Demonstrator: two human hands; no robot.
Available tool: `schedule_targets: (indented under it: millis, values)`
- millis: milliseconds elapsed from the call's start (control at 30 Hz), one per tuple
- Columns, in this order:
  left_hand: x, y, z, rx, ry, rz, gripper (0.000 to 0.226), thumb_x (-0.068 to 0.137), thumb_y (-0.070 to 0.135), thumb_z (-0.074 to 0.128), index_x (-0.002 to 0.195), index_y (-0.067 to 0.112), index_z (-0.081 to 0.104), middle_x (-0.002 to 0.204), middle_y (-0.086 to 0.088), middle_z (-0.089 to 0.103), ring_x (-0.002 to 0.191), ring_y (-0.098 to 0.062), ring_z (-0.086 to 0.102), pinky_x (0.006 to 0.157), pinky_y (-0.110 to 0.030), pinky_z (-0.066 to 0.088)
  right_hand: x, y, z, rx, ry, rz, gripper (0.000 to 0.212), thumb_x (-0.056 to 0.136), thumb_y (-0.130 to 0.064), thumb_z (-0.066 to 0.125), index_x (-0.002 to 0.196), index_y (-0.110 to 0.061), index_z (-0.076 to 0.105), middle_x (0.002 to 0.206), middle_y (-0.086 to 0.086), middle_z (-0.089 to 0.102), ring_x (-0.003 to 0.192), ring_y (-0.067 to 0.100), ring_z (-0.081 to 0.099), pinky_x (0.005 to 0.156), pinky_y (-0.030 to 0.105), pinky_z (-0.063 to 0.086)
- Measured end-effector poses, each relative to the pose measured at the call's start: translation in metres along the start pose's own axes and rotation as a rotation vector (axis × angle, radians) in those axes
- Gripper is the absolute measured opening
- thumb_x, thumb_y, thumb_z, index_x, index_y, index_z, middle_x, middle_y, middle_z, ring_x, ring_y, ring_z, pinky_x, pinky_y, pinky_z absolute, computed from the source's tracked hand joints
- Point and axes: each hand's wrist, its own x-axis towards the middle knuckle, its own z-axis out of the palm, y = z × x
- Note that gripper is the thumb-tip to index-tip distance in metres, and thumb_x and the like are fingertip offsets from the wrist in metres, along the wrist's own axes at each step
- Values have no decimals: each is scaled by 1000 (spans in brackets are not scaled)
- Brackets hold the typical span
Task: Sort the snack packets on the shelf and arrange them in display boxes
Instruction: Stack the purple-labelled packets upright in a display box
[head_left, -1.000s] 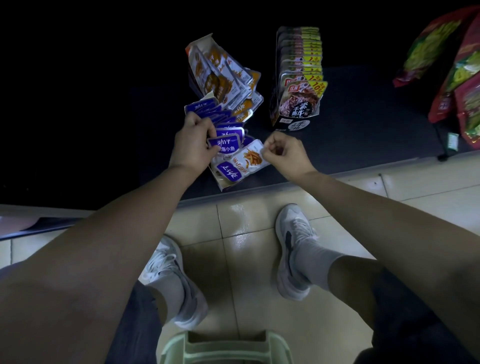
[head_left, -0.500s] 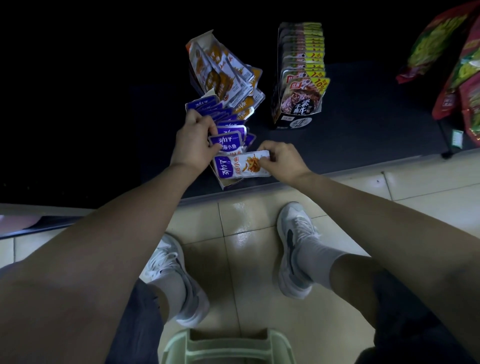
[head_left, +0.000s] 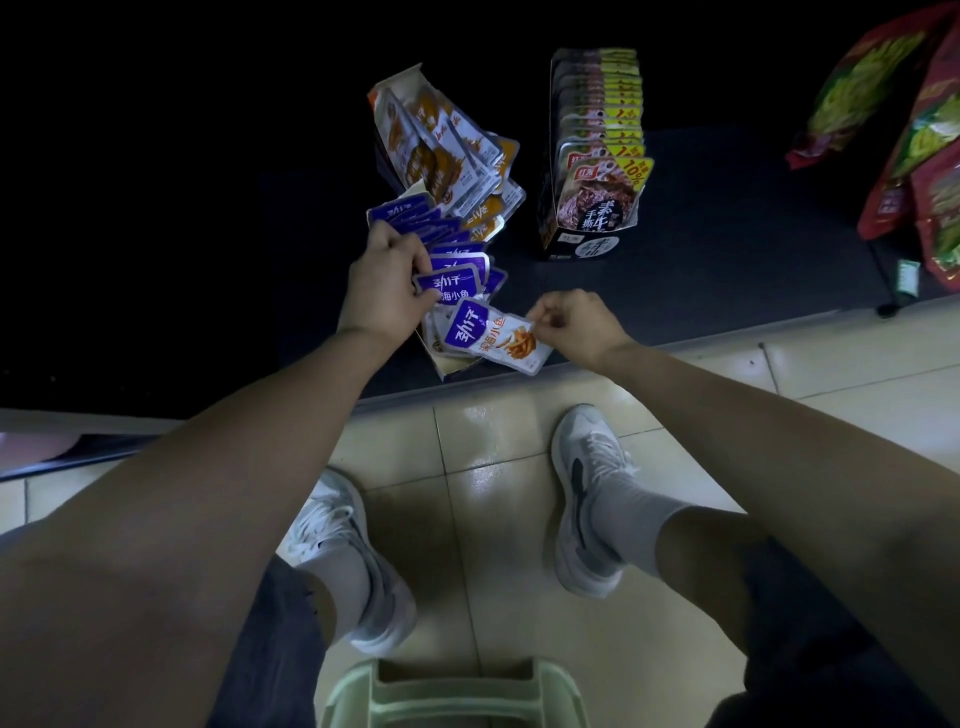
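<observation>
Your right hand (head_left: 582, 325) pinches the right corner of one purple packet (head_left: 493, 338) between thumb and fingertips, holding it tilted over the near end of the open display box (head_left: 447, 366) at the near edge of the shelf (head_left: 727, 249). Your left hand (head_left: 387, 283) is curled round the row of purple packets (head_left: 452, 270) standing in that box, thumb on the nearest one, propping them toward the far side so there is room at the front. From this, the purple row looks mostly filled, and the packet you hold appears to be one of the last to slot in. Farther back, the orange packets (head_left: 447, 156) lie fanned and slumped, some spilling to the right, so that lot is left to straighten. The dark box of packets (head_left: 597, 156) to the right stands in a neat file and looks finished. The red bags (head_left: 909, 130) are at the far right; whether they belong to your job cannot be told.
</observation>
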Motion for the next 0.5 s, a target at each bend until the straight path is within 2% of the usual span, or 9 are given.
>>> schedule_targets:
  millis: [100, 200, 300, 367, 433, 500]
  values:
    - [1, 0, 0, 2, 1, -5, 26, 78, 11, 77, 95, 10, 57, 124, -8, 45, 99, -27, 62, 90, -35, 53, -4, -3, -3, 195, -68, 37, 11, 88, -18, 70, 79, -13, 64, 82, 9, 72, 69, 16, 65, 65, 32, 57]
    - [2, 0, 1, -6, 5, -9, 26, 78, 11, 77, 94, 11, 57, 124, -8, 45, 100, -26, 62, 89, -33, 53, -7, -6, -7, 364, -157, 35, 6, 92, -13, 64, 91, -6, 63, 79, 21, 67, 60, 16, 59, 53, 22, 52]
    - [3, -1, 2, -5, 8, -5, 26, 77, 10, 77, 92, 11, 57, 121, -7, 45, 94, -24, 61, 85, -29, 52, -10, -9, -12, 472, -217, 34, 8, 95, -7, 58, 102, -6, 63, 69, 9, 65, 50, 7, 55, 48, 18, 48]
    - [4, -3, 2, -13, 7, -1, 24, 77, 8, 76, 91, 11, 56, 120, -8, 46, 90, -23, 60, 84, -32, 53, -11, -14, -13, 547, -267, 42, 7, 94, -5, 58, 96, -8, 63, 62, 3, 62, 43, 5, 49, 43, 17, 42]
    - [5, -4, 2, -19, 6, 3, 23, 77, 7, 75, 90, 11, 56, 119, -8, 46, 90, -25, 60, 82, -30, 52, -10, -19, -14, 616, -272, 51, 11, 92, -1, 56, 88, -9, 62, 61, 7, 58, 39, 5, 45, 39, 17, 36]
    - [6, -4, 1, -16, 11, 10, 22, 77, 8, 75, 89, 10, 57, 117, -9, 47, 90, -26, 60, 79, -26, 47, -10, -21, -16, 653, -255, 44, 16, 91, 3, 55, 81, -10, 59, 58, 5, 61, 42, 6, 53, 42, 17, 43]
